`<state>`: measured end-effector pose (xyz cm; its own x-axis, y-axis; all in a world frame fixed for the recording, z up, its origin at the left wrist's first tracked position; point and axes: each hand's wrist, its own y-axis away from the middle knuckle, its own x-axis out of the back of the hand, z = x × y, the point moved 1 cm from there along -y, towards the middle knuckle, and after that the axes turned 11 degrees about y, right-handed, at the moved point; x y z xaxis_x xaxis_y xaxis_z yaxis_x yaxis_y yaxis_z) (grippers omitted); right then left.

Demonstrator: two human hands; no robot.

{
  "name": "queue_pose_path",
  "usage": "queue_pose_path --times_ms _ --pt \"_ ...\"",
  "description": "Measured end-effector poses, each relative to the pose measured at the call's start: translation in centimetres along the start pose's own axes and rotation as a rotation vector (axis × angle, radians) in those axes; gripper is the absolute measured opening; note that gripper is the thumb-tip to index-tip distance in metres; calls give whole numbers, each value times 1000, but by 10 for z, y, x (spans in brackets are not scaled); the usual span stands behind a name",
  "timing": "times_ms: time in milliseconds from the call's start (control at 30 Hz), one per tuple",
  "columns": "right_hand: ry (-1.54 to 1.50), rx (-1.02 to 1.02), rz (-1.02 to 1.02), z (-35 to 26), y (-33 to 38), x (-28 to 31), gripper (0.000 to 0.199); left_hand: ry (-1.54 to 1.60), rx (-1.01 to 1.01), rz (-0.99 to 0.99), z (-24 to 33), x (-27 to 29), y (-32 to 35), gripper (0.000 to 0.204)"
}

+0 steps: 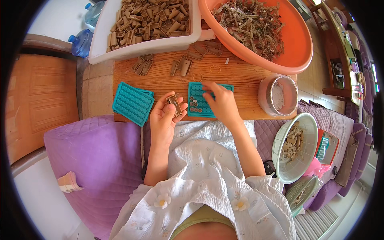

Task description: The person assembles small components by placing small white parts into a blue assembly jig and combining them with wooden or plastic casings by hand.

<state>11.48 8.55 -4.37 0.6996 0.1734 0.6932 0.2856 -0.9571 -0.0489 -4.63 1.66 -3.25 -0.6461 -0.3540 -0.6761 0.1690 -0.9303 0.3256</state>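
- The wooden plank worktop [248, 76] spans the lap; a white plastic tub of brown tubes [120, 50] and an orange basin of dried scraps [300, 44] crowd its far edge, leaving little open room.
- The teal dimpled plastic tray [196, 96] lies at the near middle, a spare stack of teal trays [132, 103] to its left.
- The right hand [222, 102] presses fingertips onto the tray; its grip is narrow, contents unclear.
- The left hand [166, 116] holds a small brown cartridge [175, 105]. Judged step: filling dimples; next calls for precise placing.

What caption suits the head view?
Left hand holds a small brown clip while right hand works over a teal tray on a wooden board.
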Motion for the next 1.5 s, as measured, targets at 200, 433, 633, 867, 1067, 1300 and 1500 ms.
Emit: queue_pose_path --times_ms 200,433,633,867,1067,1300,1500 --pt "223 291 -20 -7 3 -18 26 -7 80 -22 -3 7 4 34" --pt "132 285 54 -12 5 -18 22 -29 163 -39 -3 7 5 35" --pt "-101 392 313 -40 19 -5 20 -125 142 -78 -7 5 7 34" --pt "-135 448 96 -42 15 -2 18 -81 158 -8 -5 6 5 24" --pt "114 290 127 -16 1 -23 26 -145 177 16 -2 7 7 23" --pt "306 377 -6 -15 1 -28 34 -160 174 -23 -1 9 10 24" --pt "-9 264 94 -26 5 -13 36 -187 184 -30 0 0 11 26"
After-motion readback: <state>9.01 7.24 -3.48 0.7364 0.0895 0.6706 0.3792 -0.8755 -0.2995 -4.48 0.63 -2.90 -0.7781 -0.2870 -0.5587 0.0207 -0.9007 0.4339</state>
